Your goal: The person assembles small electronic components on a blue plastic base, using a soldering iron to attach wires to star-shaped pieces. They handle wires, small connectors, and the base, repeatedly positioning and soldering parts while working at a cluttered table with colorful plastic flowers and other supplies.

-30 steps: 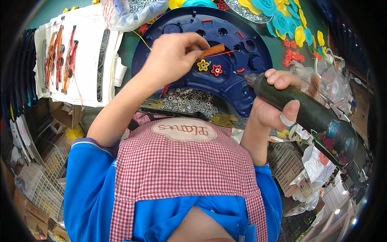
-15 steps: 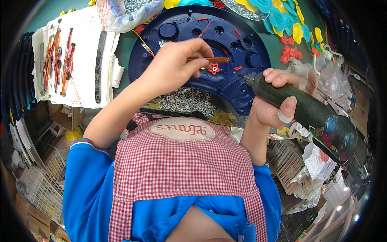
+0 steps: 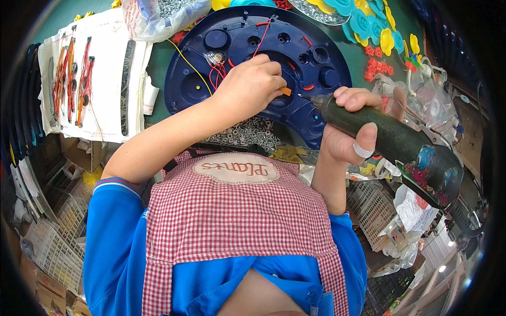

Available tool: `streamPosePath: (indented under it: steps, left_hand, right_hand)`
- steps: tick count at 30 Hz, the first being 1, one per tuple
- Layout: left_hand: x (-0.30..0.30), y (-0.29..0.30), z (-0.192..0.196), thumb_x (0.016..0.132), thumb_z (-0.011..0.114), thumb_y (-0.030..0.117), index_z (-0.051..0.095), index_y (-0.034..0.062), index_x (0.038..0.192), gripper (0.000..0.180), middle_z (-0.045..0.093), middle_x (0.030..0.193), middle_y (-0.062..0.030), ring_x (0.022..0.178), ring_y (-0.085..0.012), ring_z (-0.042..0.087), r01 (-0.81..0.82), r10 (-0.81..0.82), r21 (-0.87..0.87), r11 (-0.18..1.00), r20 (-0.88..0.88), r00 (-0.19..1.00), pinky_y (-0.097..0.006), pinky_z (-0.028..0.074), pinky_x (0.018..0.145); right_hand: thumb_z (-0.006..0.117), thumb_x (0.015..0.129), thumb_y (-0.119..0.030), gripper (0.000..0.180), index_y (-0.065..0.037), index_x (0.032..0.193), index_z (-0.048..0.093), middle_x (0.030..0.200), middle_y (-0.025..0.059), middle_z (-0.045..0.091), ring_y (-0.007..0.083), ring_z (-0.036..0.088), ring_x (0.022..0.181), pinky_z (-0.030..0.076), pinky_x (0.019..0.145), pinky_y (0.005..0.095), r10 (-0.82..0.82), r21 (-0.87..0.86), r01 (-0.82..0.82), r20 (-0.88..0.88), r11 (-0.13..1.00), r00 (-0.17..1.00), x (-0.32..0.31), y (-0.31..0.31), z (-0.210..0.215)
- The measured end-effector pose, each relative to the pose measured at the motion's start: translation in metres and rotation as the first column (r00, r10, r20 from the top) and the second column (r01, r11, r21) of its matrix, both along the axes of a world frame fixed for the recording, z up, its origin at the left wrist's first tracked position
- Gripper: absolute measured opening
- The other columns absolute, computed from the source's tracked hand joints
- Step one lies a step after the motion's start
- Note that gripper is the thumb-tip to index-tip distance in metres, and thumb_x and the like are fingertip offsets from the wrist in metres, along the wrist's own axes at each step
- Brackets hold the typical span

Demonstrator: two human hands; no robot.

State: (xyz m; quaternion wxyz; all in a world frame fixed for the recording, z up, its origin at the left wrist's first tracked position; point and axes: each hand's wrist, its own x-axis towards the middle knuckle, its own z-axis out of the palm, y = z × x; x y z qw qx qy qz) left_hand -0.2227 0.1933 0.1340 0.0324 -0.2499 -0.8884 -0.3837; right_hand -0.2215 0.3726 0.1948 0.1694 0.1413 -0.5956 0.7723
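A dark blue molded plastic shell [image 3: 240, 45], curved with several round wells, lies on the table in front of me. My left hand [image 3: 252, 83] is closed over its middle. Between its thumb and fingers it pinches a thin orange strip [image 3: 285, 91], most of which the fingers hide. My right hand [image 3: 354, 122] is wrapped round a dark green electric screwdriver [image 3: 390, 139]. The screwdriver's bit points left over the shell, a short way right of the strip. Red wires [image 3: 216, 75] and a small clear part [image 3: 213, 59] lie on the shell's left side.
Loose screws [image 3: 247, 134] are heaped at the near edge. Wired parts [image 3: 71, 84] lie on white sheets [image 3: 108, 68] at left. Yellow and turquoise pieces [image 3: 363, 23], red star pieces [image 3: 378, 68] and plastic bags [image 3: 440, 100] crowd the right. A bag of hardware [image 3: 168, 16] stands behind.
My left hand has turned and lowered onto the shell with the strip, covering the red star piece seen before. The screwdriver has shifted slightly left. Red wires have come into view.
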Motion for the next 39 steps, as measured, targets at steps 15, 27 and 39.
streamPosePath:
  steps: [15, 27, 39]
  left_hand:
    - [-0.004, -0.003, -0.005, 0.07, 0.077, 0.01, 0.075, 0.0044, 0.085, 0.017, 0.061, 0.08, -0.0051, 0.082, -0.0245, 0.058, -0.007, 0.004, 0.045, 0.999, 0.07, 0.998, -0.036, 0.051, 0.074]
    - [-0.004, -0.003, -0.009, 0.068, 0.079, 0.012, 0.075, 0.0049, 0.082, 0.016, 0.057, 0.077, -0.0047, 0.079, -0.0235, 0.057, -0.026, 0.021, 0.073, 0.997, 0.063, 0.998, -0.036, 0.05, 0.071]
    - [-0.005, -0.003, -0.009, 0.068, 0.079, 0.013, 0.075, 0.0053, 0.081, 0.016, 0.055, 0.075, -0.0041, 0.078, -0.0233, 0.057, -0.009, 0.006, 0.066, 0.998, 0.046, 0.999, -0.036, 0.05, 0.069]
  right_hand:
    - [0.079, 0.079, -0.035, 0.087, 0.005, 0.137, 0.026, 0.08, 0.0119, 0.061, 0.0226, 0.061, 0.075, 0.054, 0.075, 0.0372, 0.048, 0.003, -0.048, 0.037, 0.999, 0.998, 0.0, -0.016, -0.017]
    - [0.079, 0.081, -0.035, 0.083, 0.003, 0.133, 0.027, 0.081, 0.0114, 0.061, 0.0229, 0.061, 0.073, 0.055, 0.076, 0.0386, 0.076, 0.02, -0.077, 0.058, 0.997, 0.995, -0.001, -0.015, -0.019]
    - [0.081, 0.08, -0.036, 0.08, 0.002, 0.131, 0.034, 0.082, 0.0116, 0.063, 0.0225, 0.063, 0.076, 0.053, 0.076, 0.0357, 0.304, 0.122, -0.307, 0.04, 0.944, 0.952, -0.008, 0.001, -0.03]
